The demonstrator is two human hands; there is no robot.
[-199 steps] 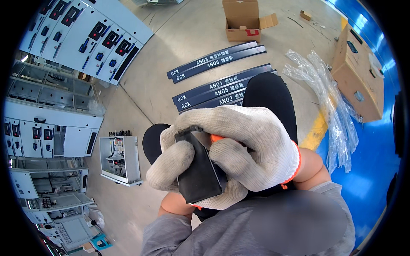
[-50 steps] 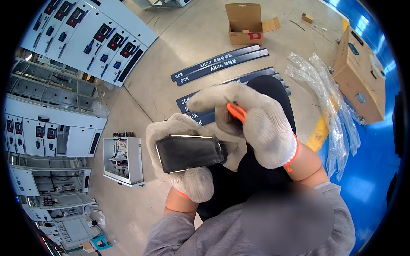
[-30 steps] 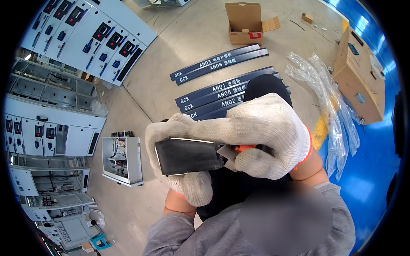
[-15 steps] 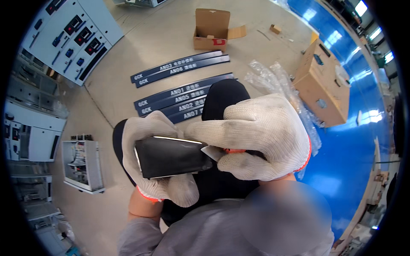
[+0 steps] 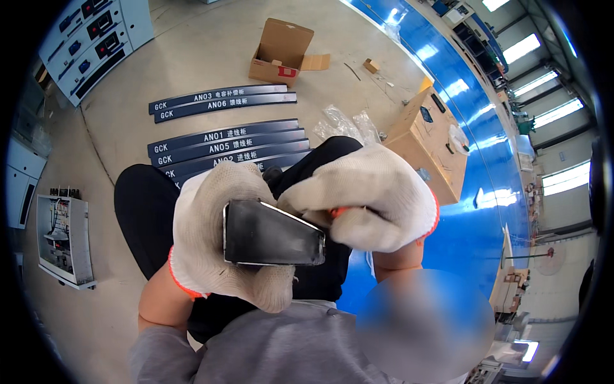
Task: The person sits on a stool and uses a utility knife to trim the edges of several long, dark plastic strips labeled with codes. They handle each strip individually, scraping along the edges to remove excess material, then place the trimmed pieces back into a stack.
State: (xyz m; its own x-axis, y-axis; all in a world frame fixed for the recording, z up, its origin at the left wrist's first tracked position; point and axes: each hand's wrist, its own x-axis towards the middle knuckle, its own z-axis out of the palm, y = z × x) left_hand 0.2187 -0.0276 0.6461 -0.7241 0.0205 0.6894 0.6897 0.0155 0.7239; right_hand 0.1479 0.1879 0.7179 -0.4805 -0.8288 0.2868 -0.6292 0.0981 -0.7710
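Observation:
My left hand point(image 5: 203, 237), in a white knitted glove with an orange cuff, is wrapped round a flat black piece point(image 5: 272, 235) with thin bright edges. The piece is held above my lap, its narrower end toward the right. My right hand point(image 5: 380, 198), gloved the same way, is closed with thumb and fingers pinched together, close to that narrower end. What lies between those fingertips, if anything, I cannot make out. Beyond my knees, several long dark-blue strips point(image 5: 224, 136) with white lettering lie on the floor in two groups.
An open cardboard box point(image 5: 275, 69) stands beyond the strips. Clear plastic wrap point(image 5: 348, 125) and a larger carton point(image 5: 425, 144) are at the right, beside blue flooring. A white metal unit with wiring point(image 5: 64, 240) stands at left; light-coloured cabinets point(image 5: 96, 45) are at far left.
The view has shifted, so the floor things appear further left. A pale corner seen earlier between my right fingers and the black piece no longer shows there. My left hand keeps its hold.

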